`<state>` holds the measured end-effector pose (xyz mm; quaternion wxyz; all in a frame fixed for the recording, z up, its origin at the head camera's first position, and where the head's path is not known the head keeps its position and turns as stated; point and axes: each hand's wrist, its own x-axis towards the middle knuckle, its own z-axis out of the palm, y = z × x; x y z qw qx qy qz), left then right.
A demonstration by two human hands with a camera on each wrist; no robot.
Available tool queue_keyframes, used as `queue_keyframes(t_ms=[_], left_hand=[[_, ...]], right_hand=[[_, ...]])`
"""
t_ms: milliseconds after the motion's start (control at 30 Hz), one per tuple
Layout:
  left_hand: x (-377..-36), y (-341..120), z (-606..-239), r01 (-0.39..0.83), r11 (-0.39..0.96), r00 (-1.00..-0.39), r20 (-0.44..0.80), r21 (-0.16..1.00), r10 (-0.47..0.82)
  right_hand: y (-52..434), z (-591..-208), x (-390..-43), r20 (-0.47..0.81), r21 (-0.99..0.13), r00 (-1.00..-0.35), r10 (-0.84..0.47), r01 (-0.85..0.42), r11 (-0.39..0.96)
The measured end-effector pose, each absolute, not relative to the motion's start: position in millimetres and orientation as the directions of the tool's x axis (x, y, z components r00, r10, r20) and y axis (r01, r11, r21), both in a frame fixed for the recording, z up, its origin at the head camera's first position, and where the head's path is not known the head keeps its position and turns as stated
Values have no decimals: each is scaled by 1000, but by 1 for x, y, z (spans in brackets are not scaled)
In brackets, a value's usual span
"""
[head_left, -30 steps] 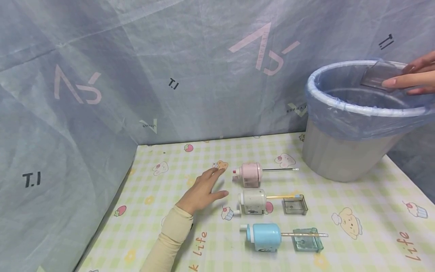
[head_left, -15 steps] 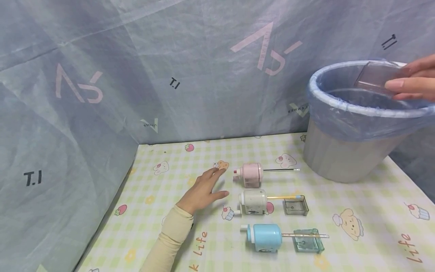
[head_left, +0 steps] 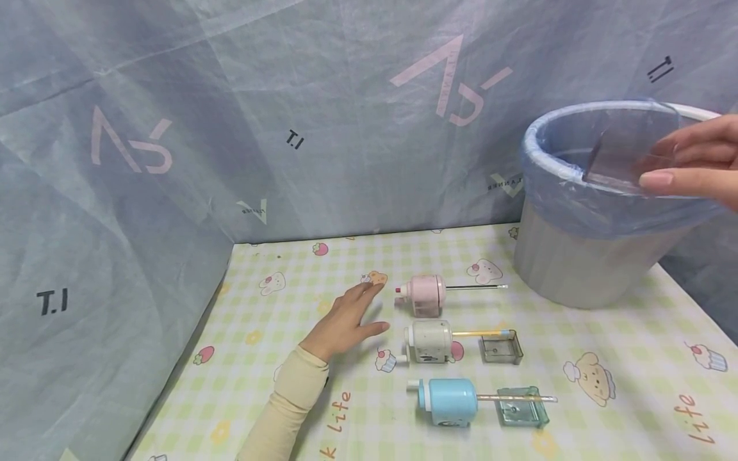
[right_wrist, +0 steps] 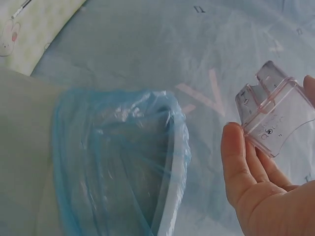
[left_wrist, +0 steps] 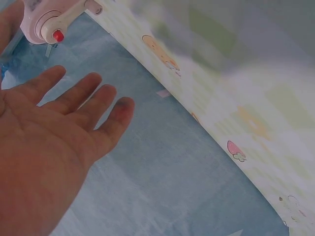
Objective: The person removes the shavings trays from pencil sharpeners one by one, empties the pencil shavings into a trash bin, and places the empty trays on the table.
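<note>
A: Which step does the figure show?

B: The emptying of a shavings drawer. The right hand [head_left: 694, 166] holds the clear drawer [head_left: 628, 150] over the open mouth of the bin [head_left: 582, 256], thumb below and fingers [right_wrist: 236, 162] curled along its side; the right wrist view shows the drawer tipped on the palm beside the blue liner [right_wrist: 123, 147]. Whether anything remains inside the drawer cannot be told.

A: And the other hand?

B: The left hand [head_left: 346, 323] lies flat on the table [head_left: 634, 358], fingers straight and relaxed, holding nothing, just beside the pink sharpener [head_left: 425, 296], which has no drawer before it. The white sharpener [head_left: 429, 341] and the blue sharpener [head_left: 448, 402] each have a drawer lying near their pencils.

A: What does the next move call for?

B: Probably carrying the drawer from the bin to the pink sharpener and sliding it squarely into its slot, with the left hand free to steady the body.

A: What differs from the earlier frames?

B: The drawer has come forward from the far side of the rim towards the near edge and now stands more upright, its broad face towards the camera. The left hand and the three sharpeners are unmoved.
</note>
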<state>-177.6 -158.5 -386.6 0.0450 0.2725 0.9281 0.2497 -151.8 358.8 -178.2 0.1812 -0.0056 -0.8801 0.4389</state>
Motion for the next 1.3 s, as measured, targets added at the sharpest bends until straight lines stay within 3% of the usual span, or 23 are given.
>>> queue_keyframes(t_ms=[133, 333, 800, 1300], left_hand=[[-179, -157, -387, 504, 721, -839, 70, 475, 540], [-181, -152, -385, 523, 707, -827, 83, 477, 556], [-181, -147, -382, 541, 699, -813, 78, 467, 577], [-180, -143, -381, 537, 707, -814, 63, 459, 577]], right_hand=[[347, -189, -145, 382, -842, -917, 110, -297, 451], [323, -203, -124, 442, -809, -897, -18, -407, 423], [292, -235, -98, 240, -794, -947, -215, -319, 518], [284, -262, -99, 93, -765, -971, -221, -212, 608]])
